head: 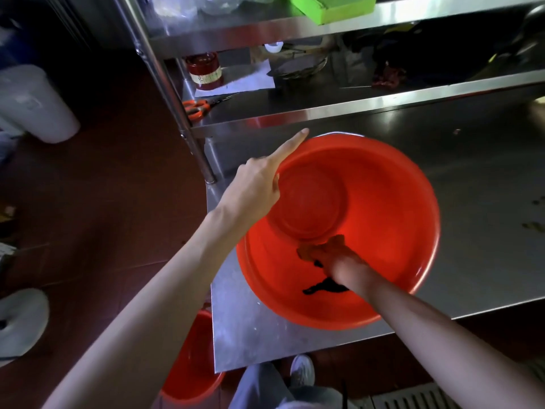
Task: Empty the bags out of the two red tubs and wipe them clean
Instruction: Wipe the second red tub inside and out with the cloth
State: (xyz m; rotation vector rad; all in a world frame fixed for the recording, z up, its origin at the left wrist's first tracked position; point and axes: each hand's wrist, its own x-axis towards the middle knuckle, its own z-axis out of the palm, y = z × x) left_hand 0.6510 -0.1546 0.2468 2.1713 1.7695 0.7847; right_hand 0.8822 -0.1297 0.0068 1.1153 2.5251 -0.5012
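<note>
Red plastic glowed round the right hand (339, 261), which pressed a brownish cloth (321, 249) (bunched in its fingers) against the inside of the red tub (383, 202). Her left hand (256, 184) gripped the tub's far rim, forefinger straight, on the steel table (472, 202); a second red tub (191, 364) sat on the floor below.
</note>
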